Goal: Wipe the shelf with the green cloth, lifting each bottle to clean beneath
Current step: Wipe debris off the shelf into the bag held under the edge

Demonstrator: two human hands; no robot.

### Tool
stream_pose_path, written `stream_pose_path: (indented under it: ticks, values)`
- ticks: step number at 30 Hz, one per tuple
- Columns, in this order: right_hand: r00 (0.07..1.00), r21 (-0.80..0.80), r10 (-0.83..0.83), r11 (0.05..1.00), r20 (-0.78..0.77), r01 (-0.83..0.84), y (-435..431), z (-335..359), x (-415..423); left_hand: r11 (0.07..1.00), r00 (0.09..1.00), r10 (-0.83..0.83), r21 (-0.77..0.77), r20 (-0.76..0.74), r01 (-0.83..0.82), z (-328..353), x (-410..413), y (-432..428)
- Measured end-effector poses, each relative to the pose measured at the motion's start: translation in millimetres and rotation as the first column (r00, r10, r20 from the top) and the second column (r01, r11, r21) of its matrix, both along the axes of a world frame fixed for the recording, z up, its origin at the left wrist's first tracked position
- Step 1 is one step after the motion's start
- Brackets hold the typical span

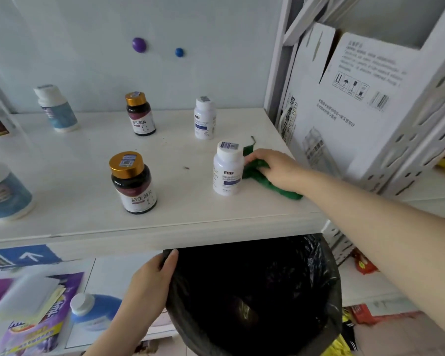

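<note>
My right hand (280, 169) rests on the green cloth (270, 185), fingers curled over it, on the right part of the white shelf (88, 222). The cloth lies right beside a white bottle (228, 168). A second white bottle (204, 118) stands behind it. Two dark bottles with gold caps stand at the front middle (133, 182) and the back middle (140, 114). A white and blue bottle (55, 109) stands at the back left, another (4, 191) at the left edge. My left hand (152, 283) grips the rim of a black-lined bin (254, 299) below the shelf's front edge.
A small dark speck (186, 167) lies on the shelf between the bottles. A white cardboard box (344, 104) leans at the right end of the shelf against a perforated white post (421, 119). A lower shelf holds a blue bottle (93, 312) and purple packets (36, 322).
</note>
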State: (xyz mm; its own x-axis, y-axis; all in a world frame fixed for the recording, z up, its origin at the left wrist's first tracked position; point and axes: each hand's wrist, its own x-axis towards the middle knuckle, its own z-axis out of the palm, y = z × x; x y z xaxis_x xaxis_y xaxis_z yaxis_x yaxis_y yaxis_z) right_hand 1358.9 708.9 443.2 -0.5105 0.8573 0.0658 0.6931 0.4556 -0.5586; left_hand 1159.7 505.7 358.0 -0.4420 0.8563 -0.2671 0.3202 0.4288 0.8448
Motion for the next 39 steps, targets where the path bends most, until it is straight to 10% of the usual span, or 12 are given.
stream_pose_path:
  ticks: [9, 16, 20, 25, 39]
  values:
    - [0.996, -0.086, 0.045, 0.995, -0.077, -0.052, -49.3, 2.2, 26.0, 0.999, 0.999, -0.035, 0.005, 0.007, 0.035, -3.8, 0.9, 4.0]
    - [0.849, -0.172, -0.335, 0.942, -0.409, 0.288, -22.3, 26.9, 23.2, 0.999, 0.999, -0.035, 0.001, -0.008, 0.035, -5.6, -2.1, 4.4]
    - [0.831, -0.143, -0.430, 0.902, -0.354, 0.406, 3.7, 21.2, 20.0, 0.999, 0.999, -0.032, -0.005, -0.019, 0.032, -7.6, -3.1, 5.4]
    - [0.972, 0.020, -0.231, 0.973, -0.041, 0.232, 1.8, 5.6, 16.8, 1.000, 1.000, -0.022, -0.001, -0.010, 0.022, -10.2, -5.3, 6.7]
    - [0.997, -0.021, 0.077, 0.997, -0.029, -0.078, -120.8, 9.9, 34.6, 0.999, 0.998, -0.050, 0.008, -0.042, 0.050, -9.6, -5.7, 6.7]
